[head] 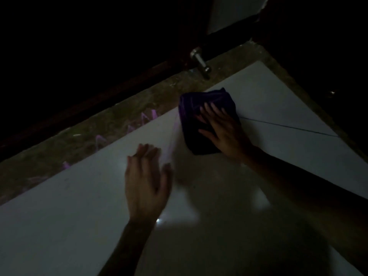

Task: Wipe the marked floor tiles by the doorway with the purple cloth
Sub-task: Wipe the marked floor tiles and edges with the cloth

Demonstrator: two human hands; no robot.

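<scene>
The scene is dim. A folded purple cloth (pixel 196 116) lies on the white floor tiles (pixel 268 100) near the doorway. My right hand (pixel 221 128) presses flat on the cloth with its fingers spread and straight. To the left of it, my left hand (pixel 146 180) rests palm down on a bare tile (pixel 69 206), fingers straight, holding nothing. Purple zigzag marks (pixel 139 122) run along the brownish threshold strip (pixel 111 124) just beyond the tiles, and a faint purple line (pixel 173 132) crosses the tile between my hands.
A dark wooden door frame (pixel 119 92) borders the threshold at the far side. A metal door stopper (pixel 200 61) stands on the strip near the corner. A thin dark grout line (pixel 288 126) runs right from the cloth. Another dark edge (pixel 318 96) closes the right side.
</scene>
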